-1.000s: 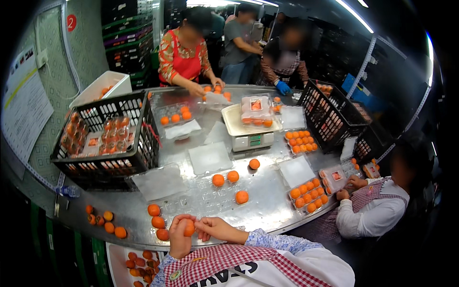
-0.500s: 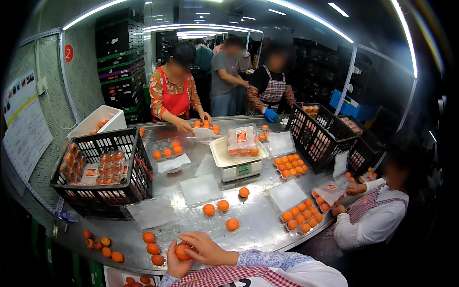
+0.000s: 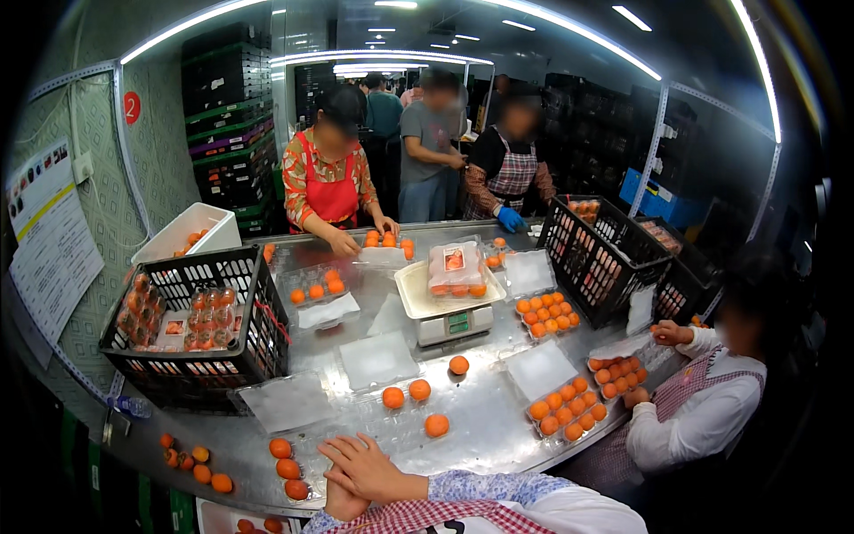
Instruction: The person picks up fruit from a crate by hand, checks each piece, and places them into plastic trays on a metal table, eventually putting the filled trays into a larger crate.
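My right hand [image 3: 378, 473] lies across my left hand [image 3: 345, 500] at the near table edge, its fingers stretched out. My left hand is cupped underneath, mostly covered. The persimmon seen in it a moment ago is hidden between the palms. Just left of my hands, a column of orange persimmons [image 3: 287, 469] sits in a clear plastic tray. Beyond my hands, more persimmons [image 3: 437, 425] are spread out in clear trays with white sheets [image 3: 378, 360] on their lids.
Loose persimmons [image 3: 203, 473] lie at the left. A black crate [image 3: 191, 367] with filled packs stands behind them. A scale [image 3: 455, 326] bearing a pack is mid-table. A filled tray [image 3: 567, 408] sits right of centre. One co-worker [image 3: 703, 392] works at the right, others across the table.
My right hand has moved over my left and now hides the persimmon. At the right, the co-worker's white sheet has lifted off a filled tray. The view has shifted slightly.
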Motion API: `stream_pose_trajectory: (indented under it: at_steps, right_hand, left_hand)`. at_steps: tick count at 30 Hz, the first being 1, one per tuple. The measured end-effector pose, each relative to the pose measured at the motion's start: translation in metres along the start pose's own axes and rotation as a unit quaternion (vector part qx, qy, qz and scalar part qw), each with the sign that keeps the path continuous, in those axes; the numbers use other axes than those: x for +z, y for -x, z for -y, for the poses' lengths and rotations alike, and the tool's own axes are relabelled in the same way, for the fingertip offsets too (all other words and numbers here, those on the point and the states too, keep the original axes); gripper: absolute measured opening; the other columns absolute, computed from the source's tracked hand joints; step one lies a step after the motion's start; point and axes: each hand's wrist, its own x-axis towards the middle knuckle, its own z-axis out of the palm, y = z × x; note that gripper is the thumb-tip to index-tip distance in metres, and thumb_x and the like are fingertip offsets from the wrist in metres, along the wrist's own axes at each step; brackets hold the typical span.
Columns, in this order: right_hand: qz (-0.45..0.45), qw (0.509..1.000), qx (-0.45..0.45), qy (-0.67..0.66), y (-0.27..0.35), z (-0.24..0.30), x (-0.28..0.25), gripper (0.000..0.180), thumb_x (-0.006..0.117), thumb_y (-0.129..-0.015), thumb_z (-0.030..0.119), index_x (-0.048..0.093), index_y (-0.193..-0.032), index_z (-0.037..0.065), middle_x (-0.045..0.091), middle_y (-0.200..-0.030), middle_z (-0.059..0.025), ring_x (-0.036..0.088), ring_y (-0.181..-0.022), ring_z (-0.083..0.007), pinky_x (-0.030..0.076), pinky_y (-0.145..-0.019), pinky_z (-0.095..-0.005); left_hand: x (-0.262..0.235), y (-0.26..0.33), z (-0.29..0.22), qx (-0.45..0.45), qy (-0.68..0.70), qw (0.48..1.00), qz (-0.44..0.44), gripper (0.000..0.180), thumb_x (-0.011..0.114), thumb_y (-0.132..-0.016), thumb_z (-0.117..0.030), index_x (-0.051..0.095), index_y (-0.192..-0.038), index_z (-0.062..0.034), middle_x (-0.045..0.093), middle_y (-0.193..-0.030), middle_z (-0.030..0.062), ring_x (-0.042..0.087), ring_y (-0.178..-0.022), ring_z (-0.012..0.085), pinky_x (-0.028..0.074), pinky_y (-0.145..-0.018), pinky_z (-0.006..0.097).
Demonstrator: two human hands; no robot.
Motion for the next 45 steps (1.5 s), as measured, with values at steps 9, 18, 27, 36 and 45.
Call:
stream_pose_trajectory:
  at_steps: [9,18,27,36,45]
  right_hand:
    - [0.008,0.996,0.059,-0.061,-0.001,-0.007,0.004,0.053,0.047,-0.096,0.04,0.044,-0.138,0.008,0.048,-0.136,-0.0157,0.044,-0.125,-0.0314,0.028,-0.105,-0.0474]
    - [0.027,0.997,0.071,-0.016,-0.011,-0.008,0.002,0.057,0.051,-0.094,0.043,0.045,-0.139,0.009,0.049,-0.137,-0.0153,0.046,-0.124,-0.0308,0.028,-0.106,-0.0506]
    - [-0.176,0.901,0.187,-0.349,-0.02,-0.029,-0.054,0.023,0.052,-0.094,0.011,0.058,-0.114,0.002,0.06,-0.112,-0.0108,0.055,-0.108,-0.0218,0.042,-0.094,-0.0315]
    - [-0.009,0.974,-0.105,-0.203,0.004,-0.016,-0.067,0.068,0.082,-0.069,0.029,0.053,-0.126,0.006,0.055,-0.125,-0.0118,0.05,-0.114,-0.0318,0.037,-0.097,-0.0448]
    - [0.057,0.938,0.008,-0.341,0.017,-0.039,-0.059,0.067,0.08,-0.073,0.026,0.052,-0.13,0.005,0.053,-0.128,-0.0126,0.049,-0.119,-0.0312,0.037,-0.102,-0.0401]
  left_hand:
    - [-0.012,-0.005,0.006,0.027,-0.038,0.999,0.002,0.04,0.036,-0.102,-0.039,0.042,-0.133,-0.0147,0.047,-0.137,0.0033,0.045,-0.127,0.0204,0.035,-0.109,0.039]
    - [-0.017,0.003,0.008,0.049,-0.064,0.997,-0.02,0.044,0.038,-0.102,-0.034,0.038,-0.141,-0.0129,0.043,-0.143,0.0049,0.042,-0.131,0.0202,0.035,-0.11,0.04]
    - [0.024,0.026,-0.022,-0.035,0.025,0.999,-0.032,0.054,0.033,-0.103,-0.042,0.051,-0.12,0.0065,0.052,-0.126,0.0279,0.049,-0.122,0.0422,0.043,-0.104,0.049]
    - [0.022,0.024,-0.021,0.008,0.013,0.999,-0.047,0.053,0.024,-0.105,-0.039,0.041,-0.132,0.0034,0.049,-0.131,0.0199,0.047,-0.126,0.0307,0.041,-0.107,0.045]
    - [0.023,0.024,-0.016,-0.01,-0.029,1.0,0.007,0.047,0.026,-0.106,-0.03,0.032,-0.139,0.0012,0.042,-0.137,0.0162,0.043,-0.13,0.0257,0.04,-0.107,0.041]
